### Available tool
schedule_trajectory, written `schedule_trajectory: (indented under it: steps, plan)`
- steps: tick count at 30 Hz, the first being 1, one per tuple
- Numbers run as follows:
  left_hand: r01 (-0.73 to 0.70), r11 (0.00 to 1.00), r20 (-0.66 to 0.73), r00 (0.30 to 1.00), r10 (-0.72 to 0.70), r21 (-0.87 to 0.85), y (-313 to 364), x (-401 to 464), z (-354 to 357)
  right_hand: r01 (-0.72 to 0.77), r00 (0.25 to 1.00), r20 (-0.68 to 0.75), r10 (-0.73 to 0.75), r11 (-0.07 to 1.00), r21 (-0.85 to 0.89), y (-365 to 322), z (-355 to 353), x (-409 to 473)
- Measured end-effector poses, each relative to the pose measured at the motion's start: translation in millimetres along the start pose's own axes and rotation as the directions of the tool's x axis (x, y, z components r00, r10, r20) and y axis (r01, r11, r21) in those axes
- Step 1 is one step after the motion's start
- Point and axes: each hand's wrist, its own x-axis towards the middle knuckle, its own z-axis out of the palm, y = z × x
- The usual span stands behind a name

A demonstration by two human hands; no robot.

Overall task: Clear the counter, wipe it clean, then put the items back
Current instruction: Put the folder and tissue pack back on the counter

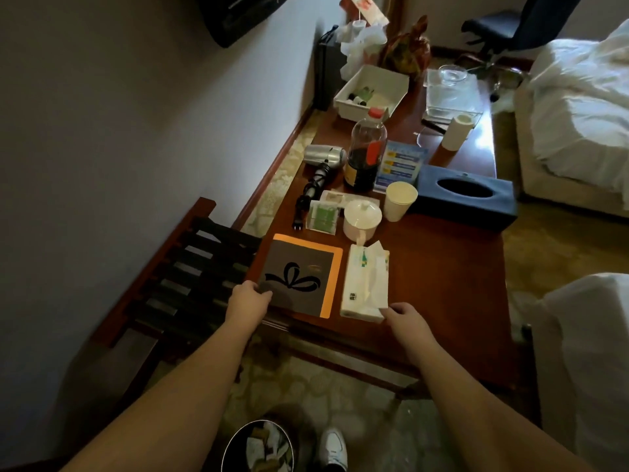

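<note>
Nearest the camera, the left hand (246, 299) pinches the near-left corner of the dark gift-bow folder (299, 275) at the wooden counter's (442, 284) front edge, while the right hand (405, 318) curls its fingers onto the white tissue pack (366, 287) just beside it.

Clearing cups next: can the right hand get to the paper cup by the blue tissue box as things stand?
Probably yes, once it lets go of the white tissue pack. Bare counter runs from the right hand up to the paper cup; the lidded white cup sits left of that path.
</note>
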Motion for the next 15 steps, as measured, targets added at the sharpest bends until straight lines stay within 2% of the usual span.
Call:
schedule_trajectory:
  steps: [8,12,15]
  plan:
    - [0.078,0.98,-0.119,0.991,-0.057,0.185,11,14,22,-0.05,0.996,0.076,0.045,0.997,0.067,3,-1,21]
    - [0.162,0.982,-0.088,0.984,-0.154,0.1,13,17,24,-0.018,0.996,0.084,0.011,0.996,0.083,-1,-3,20]
    - [0.171,0.985,-0.065,0.983,-0.17,0.017,14,15,26,0.004,0.997,0.078,-0.015,0.991,0.136,-4,-3,21]
